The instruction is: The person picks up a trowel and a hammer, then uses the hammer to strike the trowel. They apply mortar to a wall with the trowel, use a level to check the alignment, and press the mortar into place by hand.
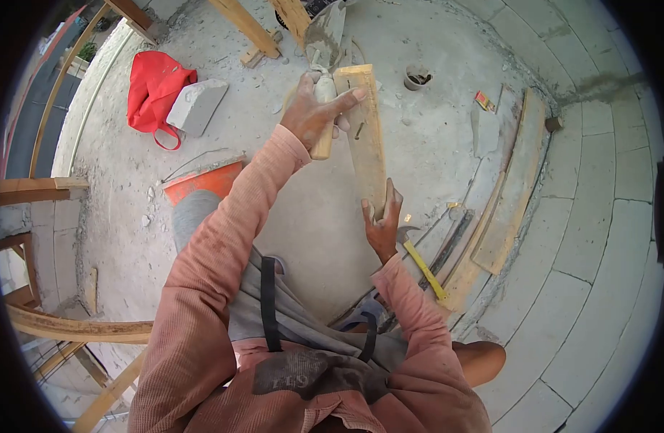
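My left hand (312, 112) is closed around the handle of a trowel (329, 35), whose mortar-smeared blade points away from me. Its thumb lies across the upper part of a short wooden board (368, 141), so the same hand also steadies the board. A nail or dark slot shows on the board's face. At the near end, my right hand (382, 225) grips the board between thumb and fingers. Just right of that hand, a claw hammer (424, 270) with a yellow handle rests near the planks.
A red bag (155, 90) and a pale block (197, 107) lie at the left, with an orange bucket (204, 182) nearer my leg. Long planks (512, 195) run along the block wall (563, 289). A small pot (417, 78) and timber props (249, 29) stand farther off.
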A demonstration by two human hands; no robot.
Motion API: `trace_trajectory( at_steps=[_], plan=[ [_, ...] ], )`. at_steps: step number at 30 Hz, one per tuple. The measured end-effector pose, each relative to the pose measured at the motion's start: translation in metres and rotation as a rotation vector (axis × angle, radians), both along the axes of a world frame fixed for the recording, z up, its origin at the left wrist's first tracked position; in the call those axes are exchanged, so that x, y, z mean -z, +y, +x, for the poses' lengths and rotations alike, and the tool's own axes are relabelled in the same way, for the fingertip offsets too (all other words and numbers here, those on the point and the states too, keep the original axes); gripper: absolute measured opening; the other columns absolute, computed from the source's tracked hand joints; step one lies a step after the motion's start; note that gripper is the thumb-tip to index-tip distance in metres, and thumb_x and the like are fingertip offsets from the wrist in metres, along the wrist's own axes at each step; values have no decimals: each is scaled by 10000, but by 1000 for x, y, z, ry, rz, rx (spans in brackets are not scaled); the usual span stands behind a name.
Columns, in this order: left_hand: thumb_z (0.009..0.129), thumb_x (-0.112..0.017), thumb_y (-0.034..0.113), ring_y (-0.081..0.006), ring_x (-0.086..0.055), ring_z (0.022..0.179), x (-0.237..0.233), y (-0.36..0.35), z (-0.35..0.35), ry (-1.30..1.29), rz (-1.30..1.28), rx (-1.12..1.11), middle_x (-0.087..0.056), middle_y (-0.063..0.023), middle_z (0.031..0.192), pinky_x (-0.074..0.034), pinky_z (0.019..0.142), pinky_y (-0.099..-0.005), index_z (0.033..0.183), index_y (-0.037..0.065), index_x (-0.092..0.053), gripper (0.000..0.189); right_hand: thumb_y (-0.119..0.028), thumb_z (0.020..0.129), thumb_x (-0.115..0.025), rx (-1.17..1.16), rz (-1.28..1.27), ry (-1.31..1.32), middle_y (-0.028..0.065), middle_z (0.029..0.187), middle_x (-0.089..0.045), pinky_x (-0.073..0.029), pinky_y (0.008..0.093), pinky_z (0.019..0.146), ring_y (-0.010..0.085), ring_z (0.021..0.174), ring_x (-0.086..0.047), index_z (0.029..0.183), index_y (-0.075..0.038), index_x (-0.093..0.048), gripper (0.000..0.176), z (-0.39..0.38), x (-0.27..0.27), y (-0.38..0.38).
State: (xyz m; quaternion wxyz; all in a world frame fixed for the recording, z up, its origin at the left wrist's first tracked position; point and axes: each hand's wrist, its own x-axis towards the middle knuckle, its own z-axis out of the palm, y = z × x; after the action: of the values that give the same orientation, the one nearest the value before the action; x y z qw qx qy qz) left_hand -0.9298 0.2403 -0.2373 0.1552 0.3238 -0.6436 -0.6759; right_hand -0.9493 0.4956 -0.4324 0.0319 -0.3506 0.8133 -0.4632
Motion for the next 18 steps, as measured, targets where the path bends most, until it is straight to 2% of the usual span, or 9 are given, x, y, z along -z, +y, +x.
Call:
trace_trajectory(
  at_steps=[3,5,8,9,10,11,14,15,18],
  plan=[
    [764,-894,498,-146,-656,709,9,-2,9,30,-12,123,-647,-130,983,-549,555,-269,1352,-14,-403,921,-195,912,-755,-147,258,58,250,1400,-504,-380,502,1100,425,1277,-488,1592,29,-231,887,-2,-6,-10],
    [770,-888,508,-177,-684,786,9,9,11,121,-115,206,-659,-141,1019,-574,607,-293,1357,2,-414,908,-160,897,-760,-301,311,-102,246,1475,-447,-394,507,1112,416,1347,-458,1617,-5,-169,944,-25,-5,-3],
    [775,-882,520,-216,-693,943,62,22,-5,256,-697,191,-669,-140,1078,-602,722,-339,1343,33,-446,865,-124,865,-754,-347,257,-360,207,1557,-411,-367,486,1162,363,1439,-420,1634,-32,-118,1002,-66,-16,-2],
    [775,-874,541,-246,-672,1061,35,31,2,110,-293,306,-672,-140,1132,-591,843,-381,1330,50,-471,844,-122,854,-753,-331,178,-451,205,1539,-436,-354,465,1175,356,1448,-411,1631,-29,-113,1011,-74,-34,-7],
    [784,-867,539,-245,-677,1046,36,35,3,108,-310,321,-674,-141,1125,-589,849,-381,1328,51,-473,830,-120,842,-751,-313,97,-538,202,1521,-461,-341,444,1189,350,1457,-403,1629,-27,-109,1019,-82,-52,-11],
    [794,-861,536,-244,-681,1031,40,36,2,108,-329,338,-676,-141,1117,-587,855,-381,1326,52,-475,816,-128,868,-782,-327,68,-408,162,1510,-498,-414,435,1129,301,1327,-558,1596,-34,-277,891,-84,-71,-21],
    [831,-823,544,-270,-696,983,27,36,6,61,-230,431,-686,-150,1100,-578,871,-394,1313,51,-497,762,-174,872,-803,-322,60,-579,148,1377,-625,-493,414,1031,282,1230,-633,1452,-11,-499,674,-79,-97,-49],
    [845,-808,549,-283,-701,967,18,33,11,35,-171,459,-690,-154,1095,-575,876,-401,1307,50,-507,743,-179,873,-806,-279,53,-530,144,1318,-657,-510,408,998,281,1187,-655,1401,-7,-538,617,-73,-94,-51],
    [934,-727,508,-315,-706,921,-8,19,38,-3,-712,427,-699,-175,1089,-575,838,-404,1289,43,-554,610,-189,874,-812,-180,32,-403,148,1214,-714,-546,404,936,301,1113,-694,1310,-10,-609,514,-58,-96,-64]
  ],
)
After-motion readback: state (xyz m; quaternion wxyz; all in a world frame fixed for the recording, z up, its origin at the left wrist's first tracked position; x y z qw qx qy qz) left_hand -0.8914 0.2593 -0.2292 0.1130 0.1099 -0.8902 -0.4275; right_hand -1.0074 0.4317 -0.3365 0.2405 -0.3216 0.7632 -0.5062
